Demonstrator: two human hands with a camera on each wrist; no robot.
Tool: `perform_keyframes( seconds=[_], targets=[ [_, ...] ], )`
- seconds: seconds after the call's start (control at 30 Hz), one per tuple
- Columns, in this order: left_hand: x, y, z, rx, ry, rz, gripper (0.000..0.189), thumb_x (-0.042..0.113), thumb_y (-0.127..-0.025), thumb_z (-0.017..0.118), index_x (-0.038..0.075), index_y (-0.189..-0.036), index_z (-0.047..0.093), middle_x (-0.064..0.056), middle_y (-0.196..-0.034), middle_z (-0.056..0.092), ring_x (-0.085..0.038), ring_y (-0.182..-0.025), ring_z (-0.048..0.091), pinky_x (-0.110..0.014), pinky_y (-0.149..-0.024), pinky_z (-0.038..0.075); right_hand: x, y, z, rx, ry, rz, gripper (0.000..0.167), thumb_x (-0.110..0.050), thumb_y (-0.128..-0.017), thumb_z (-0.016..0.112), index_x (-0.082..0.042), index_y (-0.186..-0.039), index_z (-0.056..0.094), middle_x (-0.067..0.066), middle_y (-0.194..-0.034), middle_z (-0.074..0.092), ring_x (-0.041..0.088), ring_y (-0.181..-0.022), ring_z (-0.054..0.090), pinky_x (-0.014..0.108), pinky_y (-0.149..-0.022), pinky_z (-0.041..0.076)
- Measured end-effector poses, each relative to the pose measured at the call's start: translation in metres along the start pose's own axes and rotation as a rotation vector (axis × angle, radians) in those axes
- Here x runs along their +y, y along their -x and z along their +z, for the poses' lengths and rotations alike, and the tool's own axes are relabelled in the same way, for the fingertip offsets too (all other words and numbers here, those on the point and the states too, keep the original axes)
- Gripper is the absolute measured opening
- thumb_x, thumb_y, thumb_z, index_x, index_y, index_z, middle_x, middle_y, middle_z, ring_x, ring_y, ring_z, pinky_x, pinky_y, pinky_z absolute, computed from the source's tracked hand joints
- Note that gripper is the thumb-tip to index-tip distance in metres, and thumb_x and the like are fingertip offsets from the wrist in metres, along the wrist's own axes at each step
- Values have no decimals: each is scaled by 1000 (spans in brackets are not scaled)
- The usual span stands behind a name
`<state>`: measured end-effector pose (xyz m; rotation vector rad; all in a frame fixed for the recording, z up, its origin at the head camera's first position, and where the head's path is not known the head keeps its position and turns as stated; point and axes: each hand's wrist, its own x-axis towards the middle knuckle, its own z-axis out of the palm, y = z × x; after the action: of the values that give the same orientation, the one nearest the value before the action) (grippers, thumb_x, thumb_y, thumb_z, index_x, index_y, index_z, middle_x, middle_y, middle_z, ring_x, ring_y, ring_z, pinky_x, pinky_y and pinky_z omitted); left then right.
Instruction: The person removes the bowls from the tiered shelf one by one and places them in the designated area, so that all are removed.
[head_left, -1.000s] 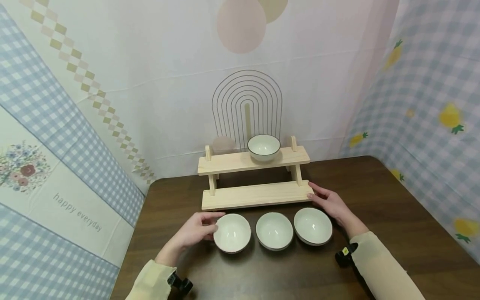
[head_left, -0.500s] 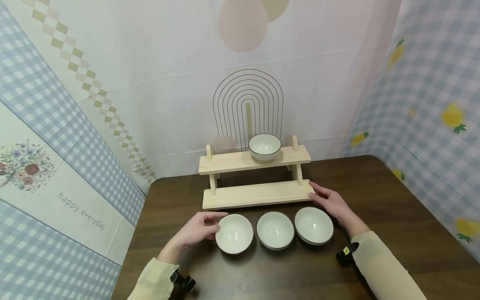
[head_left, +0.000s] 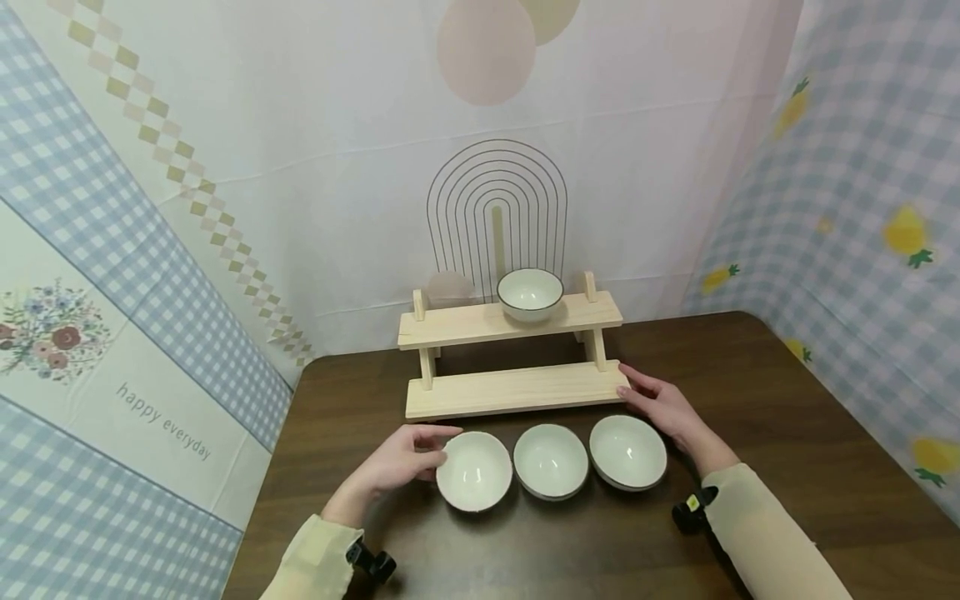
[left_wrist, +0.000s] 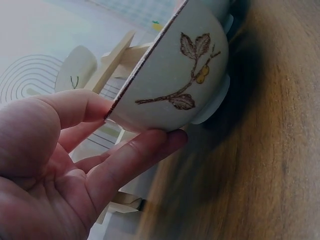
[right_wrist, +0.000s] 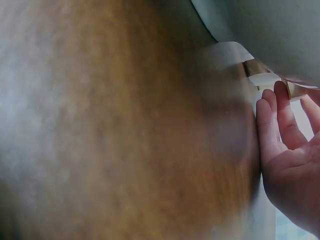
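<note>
My left hand (head_left: 405,458) holds the leftmost white bowl (head_left: 474,472), thumb at its dark rim and fingers against its side. In the left wrist view this bowl (left_wrist: 175,75) shows a brown leafy twig with yellow berries. A second bowl (head_left: 551,462) stands close to its right, and a third bowl (head_left: 627,452) sits beyond that. My right hand (head_left: 663,408) grips the right end of the lower board of a two-tier wooden shelf (head_left: 517,390). In the right wrist view, a nearby bowl (right_wrist: 270,35) partly covers where the fingers (right_wrist: 282,107) meet the wood.
Another white bowl (head_left: 529,296) stands on the shelf's upper board (head_left: 457,325), right of its middle. The brown table (head_left: 465,558) ends at a pale patterned cloth (head_left: 337,225) behind the shelf. Checked cloth (head_left: 847,208) hangs at the right.
My left hand has moved the leftmost bowl a little to the right, closer to the middle bowl. The right hand has stayed at the shelf's end.
</note>
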<state>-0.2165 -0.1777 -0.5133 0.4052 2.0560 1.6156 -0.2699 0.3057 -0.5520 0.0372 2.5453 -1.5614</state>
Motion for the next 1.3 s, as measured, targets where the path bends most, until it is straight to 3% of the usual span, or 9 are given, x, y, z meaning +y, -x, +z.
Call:
perform_keyframes(
  seconds=[0.17, 0.33, 0.6, 1.3],
  targets=[
    [-1, -2, 0, -3, 0, -9, 46, 2, -98, 66, 1, -144, 66, -15, -110, 67, -22, -91, 72, -38, -77, 66, 0, 1, -1, 8, 16, 0, 76, -54, -104, 66, -22, -167, 40, 28, -159, 46, 39, -140, 49, 52, -113, 48],
    [-2, -3, -1, -3, 12, -19, 46, 2, -98, 66, 0, -144, 66, -15, -112, 68, -23, -93, 72, -38, -77, 66, 2, -1, -1, 15, 22, 8, 76, -56, -103, 66, -23, -167, 40, 21, -145, 52, 34, -130, 52, 44, -106, 50],
    [-3, -1, -2, -17, 7, -22, 46, 4, -99, 66, -2, -145, 64, -14, -113, 71, -23, -93, 73, -41, -79, 66, 4, -2, 0, 17, 24, 14, 78, -58, -102, 67, -23, -167, 40, 26, -158, 48, 36, -134, 54, 49, -111, 48],
    [-5, 1, -1, -9, 3, -28, 47, 4, -101, 64, -2, -148, 61, -12, -108, 71, -21, -94, 71, -40, -80, 66, 2, -1, -1, 8, 21, 8, 76, -56, -104, 65, -23, -167, 39, 26, -157, 48, 38, -137, 49, 53, -113, 45]
  ],
)
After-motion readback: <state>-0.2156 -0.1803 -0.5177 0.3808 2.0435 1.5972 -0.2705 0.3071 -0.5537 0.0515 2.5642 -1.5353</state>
